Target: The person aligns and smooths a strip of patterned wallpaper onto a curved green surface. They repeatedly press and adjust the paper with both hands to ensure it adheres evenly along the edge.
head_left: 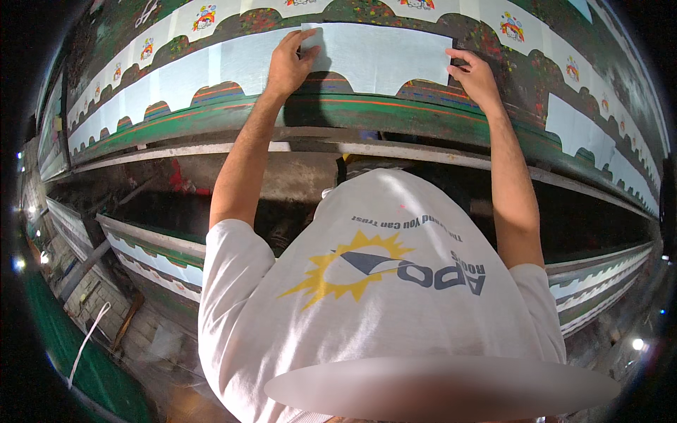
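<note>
A pale white panel (pixel 384 60), thin like cloth or paper with a scalloped lower edge, lies along the long dark table in front of me. My left hand (pixel 290 65) is at its upper left corner, fingers curled over the edge and the thumb on the near side. At its right edge is my right hand (pixel 474 79), with the fingertips and thumb bent onto the border. The panel's left part meets another white scalloped panel (pixel 211 69) that runs on to the left. Whatever is under my fingertips is hidden.
The table's green front edge (pixel 204 116) carries orange lines. Behind runs a row of white scalloped panels with colourful printed motifs (pixel 513 28). More white panels (pixel 572 127) lie to the right. Lower tables (pixel 151 254) with similar strips stand behind me, and a green sheet (pixel 92 359) is at lower left.
</note>
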Demonstrator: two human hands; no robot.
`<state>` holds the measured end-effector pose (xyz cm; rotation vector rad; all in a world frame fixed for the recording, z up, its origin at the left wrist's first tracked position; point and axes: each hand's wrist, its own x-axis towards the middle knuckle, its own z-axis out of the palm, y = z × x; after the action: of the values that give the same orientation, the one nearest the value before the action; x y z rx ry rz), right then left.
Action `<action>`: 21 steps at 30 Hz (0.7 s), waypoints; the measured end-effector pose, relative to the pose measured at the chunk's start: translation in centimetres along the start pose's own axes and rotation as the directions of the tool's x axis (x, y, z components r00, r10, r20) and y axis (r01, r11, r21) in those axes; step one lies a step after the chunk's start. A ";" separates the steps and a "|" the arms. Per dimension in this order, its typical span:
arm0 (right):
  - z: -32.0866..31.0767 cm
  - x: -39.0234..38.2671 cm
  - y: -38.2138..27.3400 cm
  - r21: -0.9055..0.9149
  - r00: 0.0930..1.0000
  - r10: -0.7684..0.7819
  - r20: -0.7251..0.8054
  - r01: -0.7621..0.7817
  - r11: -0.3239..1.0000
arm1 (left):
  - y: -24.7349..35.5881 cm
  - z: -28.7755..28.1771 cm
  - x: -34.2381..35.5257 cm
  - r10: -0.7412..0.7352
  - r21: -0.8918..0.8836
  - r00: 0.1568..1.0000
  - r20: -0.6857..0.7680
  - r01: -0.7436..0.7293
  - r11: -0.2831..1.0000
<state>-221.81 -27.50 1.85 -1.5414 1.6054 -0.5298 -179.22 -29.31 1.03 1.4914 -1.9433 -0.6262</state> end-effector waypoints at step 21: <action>-0.3 0.2 -0.8 0.151 0.996 0.061 0.068 -0.070 0.986 | 1.5 6.1 0.0 0.226 0.666 0.974 -0.028 -0.150 0.730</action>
<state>-221.48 -27.88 2.60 -1.3736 1.5257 -0.5501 -184.53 -28.91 -2.25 1.6337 -2.3176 0.2885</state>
